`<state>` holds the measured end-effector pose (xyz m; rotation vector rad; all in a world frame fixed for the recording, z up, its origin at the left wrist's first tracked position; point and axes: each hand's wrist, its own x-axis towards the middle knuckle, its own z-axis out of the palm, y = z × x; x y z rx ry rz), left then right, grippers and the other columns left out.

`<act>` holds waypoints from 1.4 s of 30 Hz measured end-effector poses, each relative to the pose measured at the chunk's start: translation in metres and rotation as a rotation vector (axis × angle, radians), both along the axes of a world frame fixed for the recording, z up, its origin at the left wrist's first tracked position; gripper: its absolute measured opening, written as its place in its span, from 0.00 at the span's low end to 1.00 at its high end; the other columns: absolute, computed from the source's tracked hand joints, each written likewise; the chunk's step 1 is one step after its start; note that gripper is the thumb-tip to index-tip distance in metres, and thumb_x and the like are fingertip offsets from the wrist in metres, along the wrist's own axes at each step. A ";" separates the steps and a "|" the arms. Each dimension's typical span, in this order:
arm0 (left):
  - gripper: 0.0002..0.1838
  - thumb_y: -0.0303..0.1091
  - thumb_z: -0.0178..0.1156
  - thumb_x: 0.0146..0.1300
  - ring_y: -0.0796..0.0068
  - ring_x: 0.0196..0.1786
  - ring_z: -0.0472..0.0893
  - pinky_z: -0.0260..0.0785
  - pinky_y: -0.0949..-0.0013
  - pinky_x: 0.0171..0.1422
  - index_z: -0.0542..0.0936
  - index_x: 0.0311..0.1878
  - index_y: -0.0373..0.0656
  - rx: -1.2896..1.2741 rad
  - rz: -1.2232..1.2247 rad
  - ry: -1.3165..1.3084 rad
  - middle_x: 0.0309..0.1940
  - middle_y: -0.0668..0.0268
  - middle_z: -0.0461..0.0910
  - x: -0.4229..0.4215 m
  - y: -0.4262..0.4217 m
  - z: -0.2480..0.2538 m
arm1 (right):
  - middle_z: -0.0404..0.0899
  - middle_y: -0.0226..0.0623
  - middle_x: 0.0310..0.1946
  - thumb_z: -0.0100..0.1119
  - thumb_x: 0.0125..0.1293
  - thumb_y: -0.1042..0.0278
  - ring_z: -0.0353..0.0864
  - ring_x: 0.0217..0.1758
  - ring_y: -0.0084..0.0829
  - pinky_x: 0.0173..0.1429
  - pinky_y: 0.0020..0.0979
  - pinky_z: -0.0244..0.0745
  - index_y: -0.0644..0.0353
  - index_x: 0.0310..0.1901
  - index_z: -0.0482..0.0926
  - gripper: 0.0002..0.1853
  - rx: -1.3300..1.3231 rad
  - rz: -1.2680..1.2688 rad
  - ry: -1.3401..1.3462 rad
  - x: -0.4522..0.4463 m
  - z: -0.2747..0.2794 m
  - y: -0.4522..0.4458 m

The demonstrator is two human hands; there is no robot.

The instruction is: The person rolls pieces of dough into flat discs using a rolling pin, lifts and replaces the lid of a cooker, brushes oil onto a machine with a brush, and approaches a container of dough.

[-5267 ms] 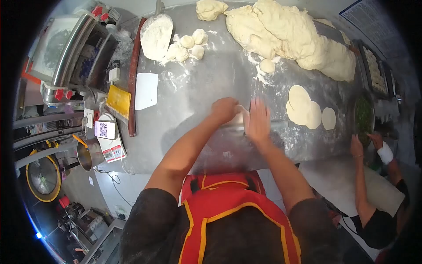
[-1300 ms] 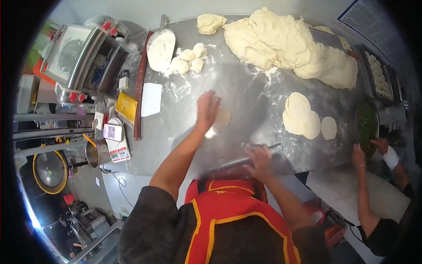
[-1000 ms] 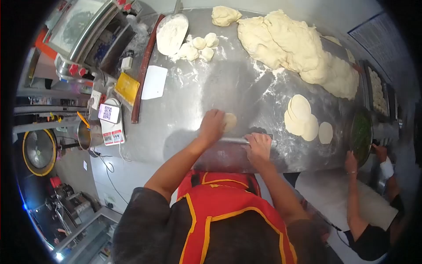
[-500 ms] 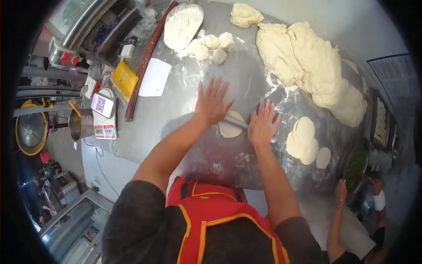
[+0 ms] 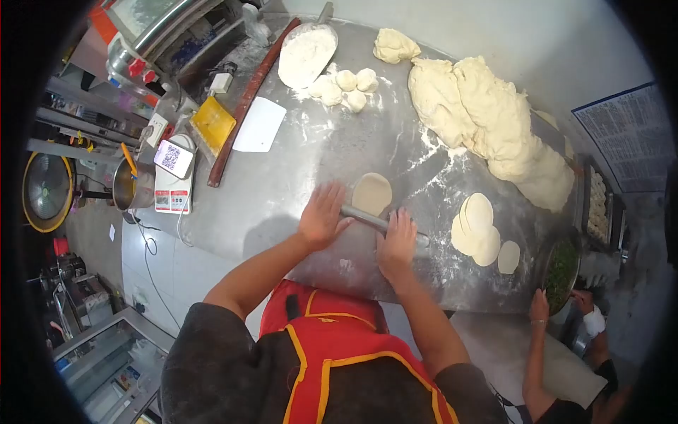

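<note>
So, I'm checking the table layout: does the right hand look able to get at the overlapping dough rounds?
Probably yes: the right hand rests on the rolling pin, and apart from the pin's end, only floury tabletop lies between hand and dough rounds.

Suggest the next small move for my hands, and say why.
I'd probably roll the rolling pin forward over the dough disc: it lies at the disc's near edge, most of the disc is exposed beyond it, and the left hand and right hand are at the pin, well apart.
</note>
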<state>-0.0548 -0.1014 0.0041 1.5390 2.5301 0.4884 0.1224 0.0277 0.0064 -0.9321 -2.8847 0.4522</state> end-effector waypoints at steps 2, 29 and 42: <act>0.28 0.45 0.58 0.65 0.51 0.70 0.65 0.55 0.51 0.73 0.68 0.63 0.39 0.068 0.024 -0.128 0.64 0.50 0.69 0.002 0.000 0.004 | 0.63 0.50 0.68 0.60 0.60 0.68 0.59 0.73 0.48 0.74 0.50 0.50 0.65 0.63 0.67 0.29 -0.063 0.018 0.051 0.006 -0.006 -0.006; 0.30 0.41 0.51 0.69 0.43 0.73 0.58 0.51 0.46 0.74 0.62 0.72 0.42 0.065 0.285 0.124 0.71 0.46 0.60 -0.106 0.047 -0.039 | 0.75 0.47 0.56 0.65 0.50 0.76 0.72 0.63 0.45 0.67 0.47 0.61 0.62 0.46 0.74 0.19 -0.169 0.298 0.161 0.110 0.024 -0.010; 0.17 0.33 0.57 0.62 0.47 0.56 0.77 0.69 0.53 0.60 0.78 0.53 0.39 0.120 -0.012 -0.566 0.50 0.46 0.79 0.048 0.047 -0.008 | 0.71 0.51 0.62 0.49 0.68 0.60 0.65 0.70 0.49 0.73 0.51 0.54 0.63 0.59 0.73 0.22 0.237 -0.024 -0.002 -0.021 -0.013 0.036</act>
